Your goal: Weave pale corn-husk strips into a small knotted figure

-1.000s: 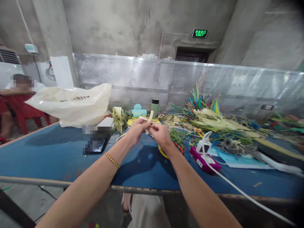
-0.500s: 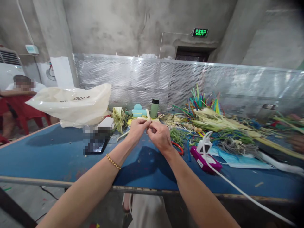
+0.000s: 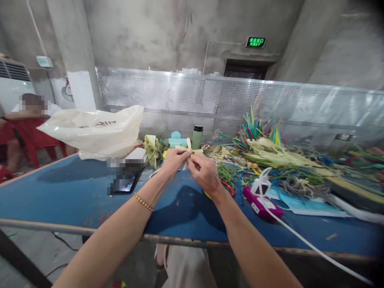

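Cream strips point(image 3: 189, 143) are crossing at the centre of the frame; the left hand point(image 3: 174, 161) and right hand point(image 3: 205, 172), both curled nearly closed, are pinching them; a green bottle point(image 3: 197, 138) is standing behind.

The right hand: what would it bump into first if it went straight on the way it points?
Probably the left hand: the right hand points toward its fingers, beside the pale strips. Any gap between the hands is hard to judge.
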Motion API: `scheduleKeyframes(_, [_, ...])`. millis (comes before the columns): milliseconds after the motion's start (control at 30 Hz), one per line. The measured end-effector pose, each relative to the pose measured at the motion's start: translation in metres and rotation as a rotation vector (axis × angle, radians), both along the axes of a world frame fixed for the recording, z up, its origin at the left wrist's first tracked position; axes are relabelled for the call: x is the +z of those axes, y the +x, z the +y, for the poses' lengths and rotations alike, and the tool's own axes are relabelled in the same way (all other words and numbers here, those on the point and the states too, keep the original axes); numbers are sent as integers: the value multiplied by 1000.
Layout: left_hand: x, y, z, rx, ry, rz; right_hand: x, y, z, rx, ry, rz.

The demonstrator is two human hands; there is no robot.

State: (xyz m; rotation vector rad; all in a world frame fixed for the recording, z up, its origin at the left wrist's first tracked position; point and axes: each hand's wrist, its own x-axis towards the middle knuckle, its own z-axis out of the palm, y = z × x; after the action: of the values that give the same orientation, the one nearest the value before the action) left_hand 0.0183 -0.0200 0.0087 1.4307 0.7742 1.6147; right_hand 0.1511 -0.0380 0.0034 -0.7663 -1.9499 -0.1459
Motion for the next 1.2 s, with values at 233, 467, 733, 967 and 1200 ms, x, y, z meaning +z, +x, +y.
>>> scheduleKeyframes(233, [1, -7, 2, -115, 86, 257, 1, 15, 19, 28, -171, 225])
scheduleKeyframes(467, [-1, -2, 3, -229, 64, 114, -2, 13, 20, 68, -352, 308])
scheduleKeyframes(733, [-6, -1, 4, -176, 51, 135, 5, 10, 12, 175, -411, 345])
scheduleKeyframes(967, [-12, 2, 10, -175, 19, 75, 4, 9, 15, 175, -412, 359])
scheduleKeyframes(1200, [-9, 3, 5, -159, 9, 27, 2, 8, 14, 216, -483, 408])
